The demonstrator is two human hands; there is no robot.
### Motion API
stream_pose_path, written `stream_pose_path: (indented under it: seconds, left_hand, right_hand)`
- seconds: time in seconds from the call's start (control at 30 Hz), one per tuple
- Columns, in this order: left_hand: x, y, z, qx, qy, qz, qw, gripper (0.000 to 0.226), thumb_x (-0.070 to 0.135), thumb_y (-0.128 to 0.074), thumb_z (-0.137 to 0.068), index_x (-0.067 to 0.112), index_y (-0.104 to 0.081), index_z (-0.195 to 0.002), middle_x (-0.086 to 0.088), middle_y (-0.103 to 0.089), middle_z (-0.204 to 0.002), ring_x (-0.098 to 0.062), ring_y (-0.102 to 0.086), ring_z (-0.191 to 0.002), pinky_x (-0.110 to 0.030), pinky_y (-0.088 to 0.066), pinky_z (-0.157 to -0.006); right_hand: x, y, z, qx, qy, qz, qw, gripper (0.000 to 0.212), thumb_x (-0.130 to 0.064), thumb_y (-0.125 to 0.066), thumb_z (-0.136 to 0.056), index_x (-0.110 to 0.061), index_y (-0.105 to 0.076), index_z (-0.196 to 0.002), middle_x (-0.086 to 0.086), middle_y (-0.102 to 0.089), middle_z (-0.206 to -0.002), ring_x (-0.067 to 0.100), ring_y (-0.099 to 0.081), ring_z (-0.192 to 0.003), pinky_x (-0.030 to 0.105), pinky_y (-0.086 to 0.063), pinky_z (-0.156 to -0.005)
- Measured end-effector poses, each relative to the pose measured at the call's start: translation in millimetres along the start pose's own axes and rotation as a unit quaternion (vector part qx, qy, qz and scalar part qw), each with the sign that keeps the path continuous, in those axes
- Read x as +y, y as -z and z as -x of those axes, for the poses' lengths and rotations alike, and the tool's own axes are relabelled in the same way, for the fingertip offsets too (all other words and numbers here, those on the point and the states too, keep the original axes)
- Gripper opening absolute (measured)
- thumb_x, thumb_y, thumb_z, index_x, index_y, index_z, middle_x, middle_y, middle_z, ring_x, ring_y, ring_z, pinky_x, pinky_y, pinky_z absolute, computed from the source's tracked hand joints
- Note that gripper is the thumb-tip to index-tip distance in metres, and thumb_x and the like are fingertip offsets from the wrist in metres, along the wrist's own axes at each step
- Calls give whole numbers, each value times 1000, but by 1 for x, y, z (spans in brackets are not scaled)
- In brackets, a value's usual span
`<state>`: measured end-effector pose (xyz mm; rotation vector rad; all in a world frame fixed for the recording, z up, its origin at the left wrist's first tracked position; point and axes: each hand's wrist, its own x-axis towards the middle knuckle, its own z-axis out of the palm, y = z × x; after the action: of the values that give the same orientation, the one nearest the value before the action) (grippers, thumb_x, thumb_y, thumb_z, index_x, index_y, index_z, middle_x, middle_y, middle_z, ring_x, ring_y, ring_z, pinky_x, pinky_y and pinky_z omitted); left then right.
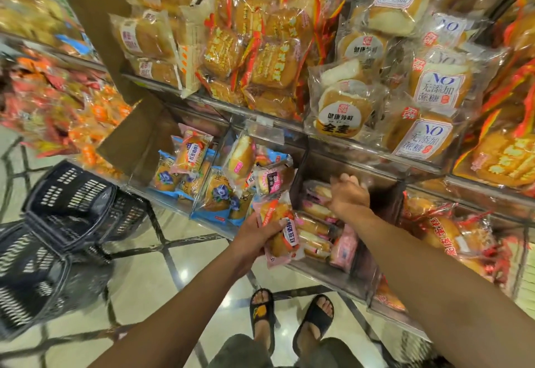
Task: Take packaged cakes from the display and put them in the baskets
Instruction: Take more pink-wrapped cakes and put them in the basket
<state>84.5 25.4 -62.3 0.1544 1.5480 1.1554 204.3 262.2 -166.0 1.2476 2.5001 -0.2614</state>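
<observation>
The baskets were black, their sides patterned with rows of slots. Under the baskets the floor was glossy cream tile crossed by dark diagonal lines. Right of the baskets, blue packs bore purple flowers; farther right, the cake in the left hand was golden in a clear wrapper with pink edges and a white label.

The single wide-angle camera sits on the person's head and looks forward and steeply down, very near to the display shelves that fill the top and right, with the black baskets at the left and the sandalled feet on the tiled floor at the bottom edge.
</observation>
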Motion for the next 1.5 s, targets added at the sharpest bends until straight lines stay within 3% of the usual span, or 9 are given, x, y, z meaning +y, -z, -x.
stream_pose_path:
  seconds: [0.3, 0.43, 0.63, 1.03, 1.2, 1.33, 1.4, 1.47, 1.5]
  left_hand:
    - [2, 12, -1, -8, -11, 2, 1000, 39, 27, -72, -95, 22, -59, -131, 0, -78, -111, -16, -76, -101, -30, -61, -73]
    - [1, 23, -5, -14, -13, 8, 1000, 47, 29, -76, -92, 20, -58, -135, -4, -76, -118, -23, -74, -109, -48, -59, -94]
    - [5, 41, -8, -41, -21, 36, 998, 59, 32, -82, -84, 21, -56, -136, -7, -74, -123, -27, -72, -114, -56, -54, -103]
    - [40, 124, 36, -58, -107, 90, 989, 47, 21, -73, -91, 25, -57, -135, -10, -74, -123, -34, -71, -114, -61, -54, -100]
    - [42, 192, 70, -16, -153, 131, 979, 46, 21, -74, -91, 22, -58, -135, -14, -74, -121, -36, -72, -108, -45, -62, -75]
    - [38, 253, 100, 69, -170, 169, 968, 52, 22, -79, -82, 18, -61, -131, -13, -76, -115, -38, -70, -112, -58, -57, -96]
    - [35, 283, 116, 114, -184, 186, 958, 57, 26, -79, -77, 24, -62, -130, -11, -78, -111, -37, -72, -107, -58, -59, -91]
    - [30, 312, 136, 146, -200, 194, 949, 59, 30, -80, -76, 28, -62, -133, -13, -77, -113, -37, -73, -104, -60, -59, -89]
    - [26, 326, 145, 160, -209, 195, 945, 57, 30, -79, -79, 27, -61, -133, -14, -76, -115, -38, -73, -105, -61, -58, -92]
  right_hand:
    - [1, -3, 8, 16, 1, -50, 999, 39, -38, -66, -92, -22, -55, -126, 4, -63, -125, 28, -59, -116, 39, -48, -93]
    - [5, 13, 21, 19, 13, -110, 994, 57, -58, -63, -90, -21, -52, -131, 5, -58, -125, 29, -59, -117, 40, -51, -92]
    - [15, 36, 57, 54, 21, -215, 975, 56, -49, -68, -91, -21, -50, -137, 6, -61, -127, 30, -61, -116, 40, -52, -91]
    - [-52, 89, 136, 79, 101, -424, 897, 42, -35, -72, -91, -33, -61, -131, -8, -64, -127, 13, -63, -117, 45, -50, -103]
    - [-152, 141, 148, -2, 172, -495, 852, 36, -39, -70, -94, -40, -61, -129, -10, -69, -126, 9, -66, -113, 34, -53, -98]
    - [-239, 159, 139, -23, 227, -557, 799, 91, -73, -80, -64, -15, -61, -132, 11, -68, -126, 21, -63, -116, 36, -49, -105]
    - [-283, 168, 138, -60, 260, -538, 800, 66, -55, -80, -79, -13, -63, -126, 11, -72, -114, 16, -65, -108, 29, -51, -93]
    - [-325, 174, 140, -89, 291, -517, 800, 23, -22, -66, -98, -22, -63, -122, -12, -75, -105, 0, -68, -101, 16, -51, -83]
    - [-345, 173, 137, -97, 303, -515, 796, 23, -12, -60, -101, -24, -63, -121, -17, -74, -105, -5, -68, -99, 12, -51, -79]
